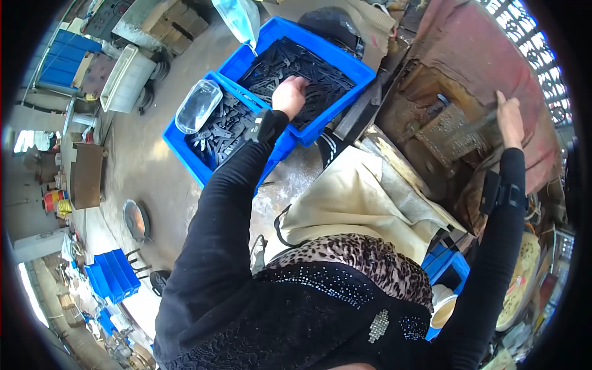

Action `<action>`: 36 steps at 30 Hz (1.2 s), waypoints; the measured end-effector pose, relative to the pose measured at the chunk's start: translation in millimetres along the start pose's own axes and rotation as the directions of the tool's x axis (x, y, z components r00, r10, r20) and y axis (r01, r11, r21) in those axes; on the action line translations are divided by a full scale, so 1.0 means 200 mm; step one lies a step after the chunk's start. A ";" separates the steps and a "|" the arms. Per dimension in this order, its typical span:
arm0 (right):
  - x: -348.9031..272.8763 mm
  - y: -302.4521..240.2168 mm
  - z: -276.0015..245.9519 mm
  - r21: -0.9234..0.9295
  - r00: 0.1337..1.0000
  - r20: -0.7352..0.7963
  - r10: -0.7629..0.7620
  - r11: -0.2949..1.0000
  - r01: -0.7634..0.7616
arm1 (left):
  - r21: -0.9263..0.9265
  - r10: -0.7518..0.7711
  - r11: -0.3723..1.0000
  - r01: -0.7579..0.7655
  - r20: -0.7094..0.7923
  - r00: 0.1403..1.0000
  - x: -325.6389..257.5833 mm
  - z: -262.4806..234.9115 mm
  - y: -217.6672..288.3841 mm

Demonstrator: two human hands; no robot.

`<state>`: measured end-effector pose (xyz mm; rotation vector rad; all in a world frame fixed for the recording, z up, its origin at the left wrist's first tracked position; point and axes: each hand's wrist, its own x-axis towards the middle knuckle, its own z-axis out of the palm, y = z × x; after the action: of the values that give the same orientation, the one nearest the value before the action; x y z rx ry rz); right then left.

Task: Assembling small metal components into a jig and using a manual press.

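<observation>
Concrete floor [148, 166] carries two blue bins [345, 68] of dark metal strips [308, 68].

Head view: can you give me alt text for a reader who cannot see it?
Seen from above, a person in black sleeves reaches the left hand into a blue bin full of small dark metal pieces, while the right hand rests on a rusty machine. A second blue bin beside the first holds more pieces and a clear plastic scoop.

Workshop floor around me, grey and cluttered.

Under me runs a bare concrete floor [154, 166]. To my left I see a white trough [126, 77], a brown cabinet [86, 176] and a stack of blue bins [111, 274]. Daylight comes through a window grille [530, 37] at my upper right.
</observation>
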<state>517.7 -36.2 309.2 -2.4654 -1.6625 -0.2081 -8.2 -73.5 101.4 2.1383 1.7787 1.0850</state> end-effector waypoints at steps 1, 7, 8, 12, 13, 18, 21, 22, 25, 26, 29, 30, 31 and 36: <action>0.01 0.00 0.00 -0.003 1.000 -0.002 -0.007 1.000 0.007 | 0.086 -0.064 0.995 0.053 0.126 0.990 -0.02 0.02 -0.13; 0.01 0.02 0.00 -0.065 1.000 0.015 -0.024 0.998 0.025 | 0.244 -0.208 0.963 0.116 0.399 0.893 0.02 0.23 -0.23; 0.01 0.02 0.00 -0.072 1.000 0.016 -0.024 0.997 0.025 | 0.236 -0.179 0.968 0.084 0.412 0.893 0.04 0.28 -0.21; 0.01 0.02 0.00 -0.098 1.000 0.011 -0.010 0.995 0.011 | 0.229 -0.128 0.973 0.027 0.440 0.889 0.10 0.42 -0.09; 0.01 0.02 0.00 -0.100 1.000 0.007 -0.010 0.995 0.011 | 0.244 -0.137 0.969 0.029 0.440 0.887 0.11 0.45 -0.05; 0.01 0.04 0.00 -0.110 1.000 0.000 -0.012 0.994 0.012 | 0.399 -0.367 0.897 0.188 0.440 0.819 0.12 0.47 0.05; 0.02 0.04 0.01 -0.108 0.999 -0.001 -0.034 0.994 0.033 | 0.402 -0.434 0.876 0.267 0.413 0.800 0.10 0.54 0.00; 0.02 0.04 0.02 -0.112 0.999 -0.001 -0.042 0.993 0.042 | 0.406 -0.469 0.861 0.307 0.402 0.786 0.09 0.55 -0.03; 0.05 0.10 0.06 -0.118 0.998 0.001 -0.061 0.991 0.061 | 0.389 -0.462 0.863 0.323 0.347 0.816 0.04 0.45 0.04; 0.07 0.11 0.08 -0.114 0.997 0.005 -0.075 0.991 0.075 | 0.389 -0.465 0.859 0.334 0.317 0.826 0.03 0.39 0.06; 0.13 0.18 0.09 -0.130 0.997 0.016 -0.075 0.989 0.076 | 0.024 -0.213 0.977 0.212 0.115 0.970 0.05 0.22 0.01; 0.16 0.22 0.11 -0.153 0.999 0.009 -0.039 0.987 0.040 | 0.019 -0.112 0.994 0.112 -0.010 0.994 0.06 0.10 -0.02; 0.20 0.25 0.14 -0.142 0.998 0.034 -0.055 0.988 0.059 | 0.028 -0.004 1.000 0.007 -0.131 0.991 0.05 -0.03 -0.07; 0.29 0.30 0.13 -0.411 0.969 0.067 -0.238 0.878 0.244 | 0.222 -0.267 0.919 0.325 -0.255 0.929 -0.28 -0.45 -0.52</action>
<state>596.4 0.2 291.8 -2.5294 -2.1211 -0.6429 -146.4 -123.4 86.2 1.8392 2.3765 1.0933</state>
